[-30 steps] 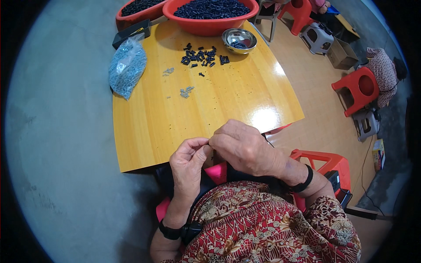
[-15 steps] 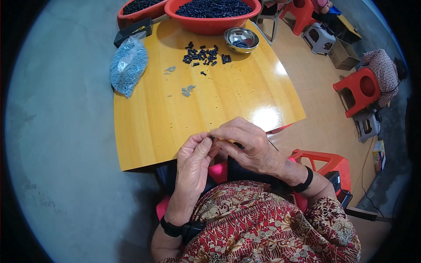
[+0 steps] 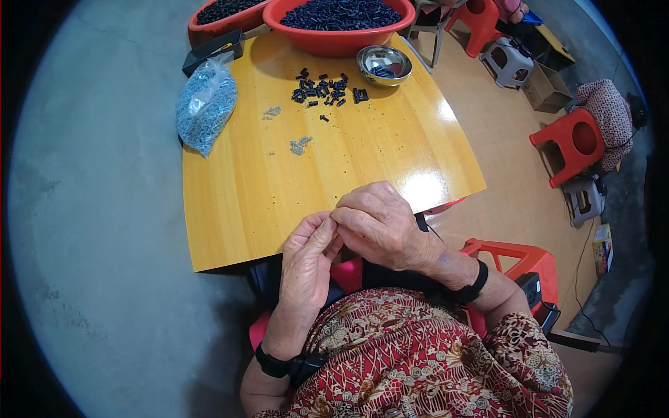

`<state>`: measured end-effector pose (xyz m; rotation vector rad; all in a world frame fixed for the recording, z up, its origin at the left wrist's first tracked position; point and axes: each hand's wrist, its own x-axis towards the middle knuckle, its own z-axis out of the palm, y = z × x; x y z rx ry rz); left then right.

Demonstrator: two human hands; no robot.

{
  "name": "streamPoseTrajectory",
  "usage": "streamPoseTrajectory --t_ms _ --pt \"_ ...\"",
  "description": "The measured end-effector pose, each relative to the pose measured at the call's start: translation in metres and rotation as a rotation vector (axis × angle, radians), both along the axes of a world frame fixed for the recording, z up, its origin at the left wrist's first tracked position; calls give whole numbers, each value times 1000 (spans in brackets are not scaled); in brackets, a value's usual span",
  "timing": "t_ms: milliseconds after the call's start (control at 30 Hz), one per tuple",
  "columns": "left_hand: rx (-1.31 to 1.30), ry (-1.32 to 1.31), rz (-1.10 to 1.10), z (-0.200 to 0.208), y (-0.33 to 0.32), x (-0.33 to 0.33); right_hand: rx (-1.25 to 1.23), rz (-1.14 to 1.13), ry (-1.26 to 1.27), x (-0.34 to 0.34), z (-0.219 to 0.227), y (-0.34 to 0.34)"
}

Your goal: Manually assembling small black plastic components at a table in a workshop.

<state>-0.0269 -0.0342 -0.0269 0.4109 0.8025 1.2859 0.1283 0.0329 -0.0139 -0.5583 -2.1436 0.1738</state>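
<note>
My left hand (image 3: 306, 258) and my right hand (image 3: 382, 226) meet over the near edge of the yellow wooden table (image 3: 244, 209). Thumb and fingers of both are pinched together, tip against tip. Whatever sits between them is covered by the fingers; a small dark piece showed at the left fingertips a moment earlier. Beyond my hands lies a loose pile of small black cylindrical parts (image 3: 319, 90), with one stray black part (image 3: 324, 118) in front of it. Nearer to me are two little heaps of small silvery metal pieces, the closer heap (image 3: 301, 145) and the farther heap (image 3: 272, 111).
At the far edge stands a red basin (image 3: 334, 40) full of dark parts, beside a steel bowl (image 3: 385, 64) with a few parts. A clear plastic bag of metal pieces (image 3: 207, 104) and a black box (image 3: 212, 54) lie far left. Red stools (image 3: 575, 146) stand right.
My right fingers have closed in over the left fingertips, and the dark piece that showed there is now covered. The things on the table stay where they were.
</note>
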Motion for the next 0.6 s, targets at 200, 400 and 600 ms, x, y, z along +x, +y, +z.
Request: streamPoseTrajectory --t_ms 200,400,600 --pt "-30 -147 34 2 1 5 -33 -52 79 -6 -7 -1" --pt "29 37 -37 2 2 -2 14 -43 4 -1 -5 4" --pt "83 104 -12 9 4 -6 -106 10 62 -1 4 5"
